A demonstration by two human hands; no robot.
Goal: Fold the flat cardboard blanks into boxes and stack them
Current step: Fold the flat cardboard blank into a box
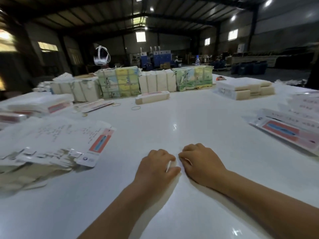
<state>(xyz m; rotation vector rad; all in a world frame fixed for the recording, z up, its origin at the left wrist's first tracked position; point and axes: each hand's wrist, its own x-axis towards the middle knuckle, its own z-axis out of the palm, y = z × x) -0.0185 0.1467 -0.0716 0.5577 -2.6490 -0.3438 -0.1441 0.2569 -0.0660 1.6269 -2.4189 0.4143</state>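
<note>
White glossy table [172, 109] bore both fists: left hand [156, 167] curled around a small white scrap [168, 166], right hand [200, 163] curled, contents unclear. Printed flat cardboard blanks [51, 144] lay stacked at left.

You have two hands [156, 167] [201, 163] on the table [189, 118], two rubber bands [136, 107] [116, 105], four tied bundles [119, 82] [194, 78] [157, 81] [76, 90] at the back, and one water bottle [197, 59].

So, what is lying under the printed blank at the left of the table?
Under the printed blank a fanned pile of flat blanks shows its beige edges. Their printed faces are covered, and their number cannot be told.
</note>
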